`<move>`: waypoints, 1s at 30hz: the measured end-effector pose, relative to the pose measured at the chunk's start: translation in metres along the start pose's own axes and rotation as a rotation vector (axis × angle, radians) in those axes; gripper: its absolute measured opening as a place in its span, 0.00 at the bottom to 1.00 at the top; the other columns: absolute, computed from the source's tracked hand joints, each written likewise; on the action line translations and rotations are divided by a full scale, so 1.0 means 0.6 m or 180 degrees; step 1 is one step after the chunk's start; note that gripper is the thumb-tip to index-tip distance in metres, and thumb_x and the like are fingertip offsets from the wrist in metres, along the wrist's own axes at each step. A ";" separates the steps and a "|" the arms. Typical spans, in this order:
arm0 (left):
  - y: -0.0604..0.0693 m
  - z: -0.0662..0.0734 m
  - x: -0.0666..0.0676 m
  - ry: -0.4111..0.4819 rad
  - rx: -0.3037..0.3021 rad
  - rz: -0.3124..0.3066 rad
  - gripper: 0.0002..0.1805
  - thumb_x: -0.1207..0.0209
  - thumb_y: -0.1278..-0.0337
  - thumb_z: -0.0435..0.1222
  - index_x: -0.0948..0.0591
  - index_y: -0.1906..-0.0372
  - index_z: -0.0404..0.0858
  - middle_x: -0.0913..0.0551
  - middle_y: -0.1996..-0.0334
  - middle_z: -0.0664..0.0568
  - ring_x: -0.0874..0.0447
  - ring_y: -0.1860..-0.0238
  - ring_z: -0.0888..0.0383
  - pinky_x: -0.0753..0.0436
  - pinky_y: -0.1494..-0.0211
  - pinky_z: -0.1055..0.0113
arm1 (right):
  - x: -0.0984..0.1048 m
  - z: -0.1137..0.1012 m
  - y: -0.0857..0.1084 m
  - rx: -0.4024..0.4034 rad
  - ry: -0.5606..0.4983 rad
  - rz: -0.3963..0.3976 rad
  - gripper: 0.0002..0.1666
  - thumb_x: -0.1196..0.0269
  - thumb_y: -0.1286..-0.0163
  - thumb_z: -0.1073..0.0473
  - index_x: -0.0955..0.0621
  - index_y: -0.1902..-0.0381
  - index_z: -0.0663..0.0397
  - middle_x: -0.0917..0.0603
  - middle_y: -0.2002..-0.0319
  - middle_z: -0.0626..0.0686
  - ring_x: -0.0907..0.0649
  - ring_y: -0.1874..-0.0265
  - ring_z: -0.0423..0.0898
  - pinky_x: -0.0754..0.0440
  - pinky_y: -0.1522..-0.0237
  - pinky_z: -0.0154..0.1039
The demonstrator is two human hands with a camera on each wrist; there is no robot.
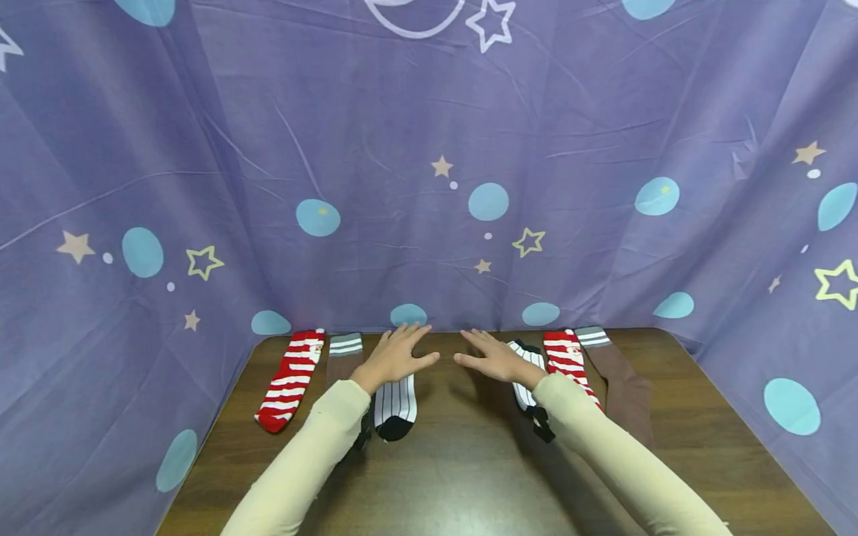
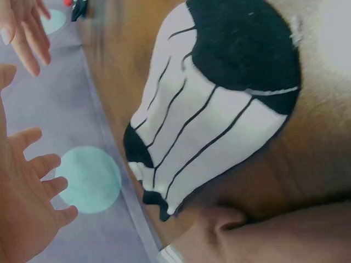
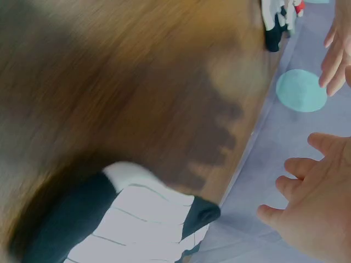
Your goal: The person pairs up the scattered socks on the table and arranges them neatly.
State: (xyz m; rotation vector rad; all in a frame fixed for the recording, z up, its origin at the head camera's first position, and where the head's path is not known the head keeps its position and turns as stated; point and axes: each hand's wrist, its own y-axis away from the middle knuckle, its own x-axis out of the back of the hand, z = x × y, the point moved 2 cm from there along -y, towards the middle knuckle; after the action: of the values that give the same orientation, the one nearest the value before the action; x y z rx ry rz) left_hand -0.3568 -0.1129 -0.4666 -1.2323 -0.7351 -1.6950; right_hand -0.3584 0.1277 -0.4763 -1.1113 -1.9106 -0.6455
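My left hand (image 1: 395, 357) hovers with spread, straight fingers over a white sock with black stripes (image 1: 395, 402), holding nothing. Facing it, my right hand (image 1: 497, 360) is also held in the air, fingers extended, beside a matching striped sock (image 1: 528, 380). In the left wrist view the striped sock (image 2: 192, 120) lies flat, black toe and heel showing. A brown sock with a grey cuff (image 1: 345, 350) is partly hidden under my left arm. Another brown sock (image 1: 626, 387) and a red-and-white sock (image 1: 566, 357) lie by my right forearm, which covers parts of them.
At the left of the wooden table (image 1: 456, 461) lies a second red-and-white striped sock (image 1: 291, 380). A purple curtain (image 1: 402, 149) with stars and blue dots hangs along the table's back edge and both sides.
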 end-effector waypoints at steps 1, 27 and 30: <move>-0.001 -0.002 0.004 0.0024 -0.0022 0.0041 0.40 0.50 0.29 0.61 0.38 0.21 0.46 0.38 0.22 0.39 0.44 0.21 0.37 0.46 0.22 0.31 | 0.001 -0.004 0.000 -0.0005 -0.0104 -0.0002 0.46 0.48 0.24 0.33 0.40 0.20 0.52 0.42 0.21 0.64 0.46 0.20 0.64 0.46 0.23 0.67; -0.015 -0.066 0.035 0.1093 0.0397 0.0385 0.25 0.44 0.29 0.41 0.24 0.34 0.32 0.13 0.49 0.38 0.13 0.48 0.42 0.16 0.41 0.48 | -0.044 -0.100 -0.007 -0.1122 -0.2385 0.0065 0.21 0.41 0.26 0.57 0.21 0.44 0.68 0.15 0.71 0.54 0.17 0.75 0.40 0.11 0.64 0.42; -0.018 -0.077 0.032 0.1051 0.0470 0.0422 0.22 0.43 0.33 0.38 0.20 0.40 0.29 0.13 0.49 0.37 0.14 0.46 0.41 0.17 0.39 0.48 | -0.054 -0.109 -0.002 -0.1233 -0.2475 -0.0058 0.23 0.41 0.26 0.57 0.23 0.42 0.70 0.13 0.67 0.61 0.15 0.74 0.43 0.10 0.61 0.46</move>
State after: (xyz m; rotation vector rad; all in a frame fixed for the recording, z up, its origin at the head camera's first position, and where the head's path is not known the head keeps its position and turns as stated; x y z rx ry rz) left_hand -0.3877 -0.1534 -0.4630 -0.8526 -0.5538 -1.6495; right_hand -0.3249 0.0634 -0.4683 -1.7791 -2.5043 -0.6667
